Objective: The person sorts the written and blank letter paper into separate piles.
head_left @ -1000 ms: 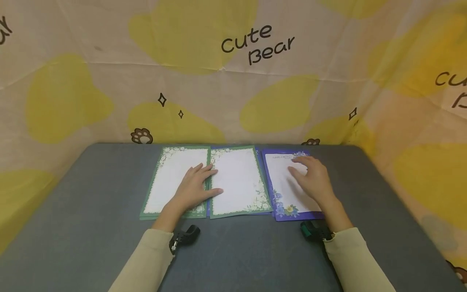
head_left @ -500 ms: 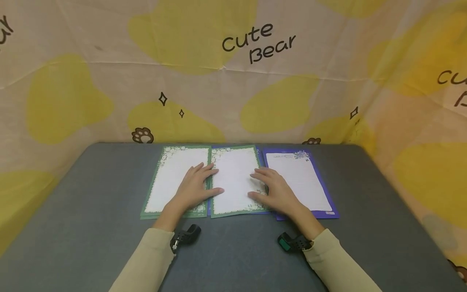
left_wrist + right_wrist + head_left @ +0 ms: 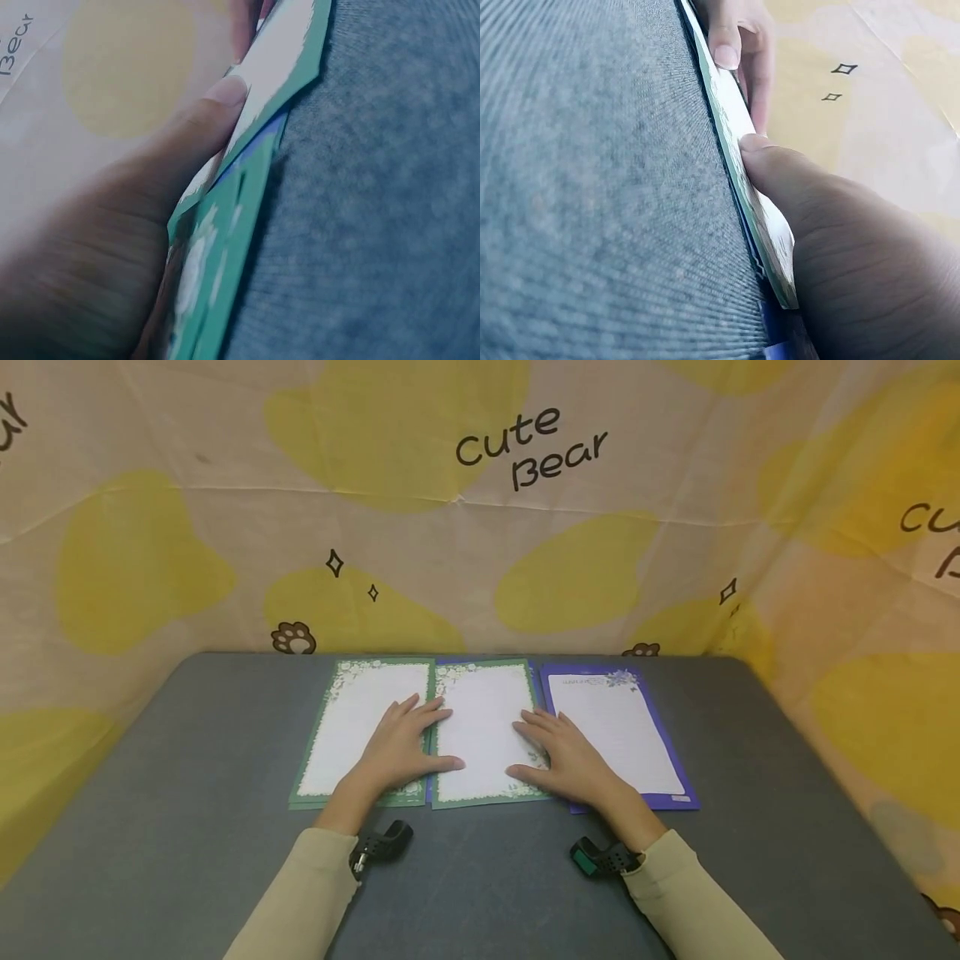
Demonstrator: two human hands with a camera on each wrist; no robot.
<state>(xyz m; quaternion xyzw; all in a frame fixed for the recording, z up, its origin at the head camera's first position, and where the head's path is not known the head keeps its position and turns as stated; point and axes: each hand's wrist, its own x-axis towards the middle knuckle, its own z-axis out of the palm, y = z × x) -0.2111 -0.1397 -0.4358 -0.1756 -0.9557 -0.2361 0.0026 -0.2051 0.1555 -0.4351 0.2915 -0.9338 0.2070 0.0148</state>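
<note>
Resting the left hand (image 3: 401,745) just left of the frame's centre, across the neighbouring edges of the left green-bordered sheet (image 3: 363,718) and the middle green-bordered sheet (image 3: 480,731), extending the fingers with grip released. Touching the middle green-bordered sheet with the left thumb (image 3: 227,91), upper middle of the left wrist view. Laying the right hand (image 3: 566,758) right of centre, over the right edge of that sheet and beside the purple-bordered sheet (image 3: 618,735), grip likewise released, touching the middle one with the right thumb (image 3: 757,144). Working over a grey table (image 3: 480,885), with purple paper (image 3: 535,677) peeking out behind the middle sheet. Wearing pale sleeves, lower left (image 3: 296,893) and lower right (image 3: 693,893), and facing a yellow-patched cloth (image 3: 405,539) lettered "Cute Bear" across the upper half.
</note>
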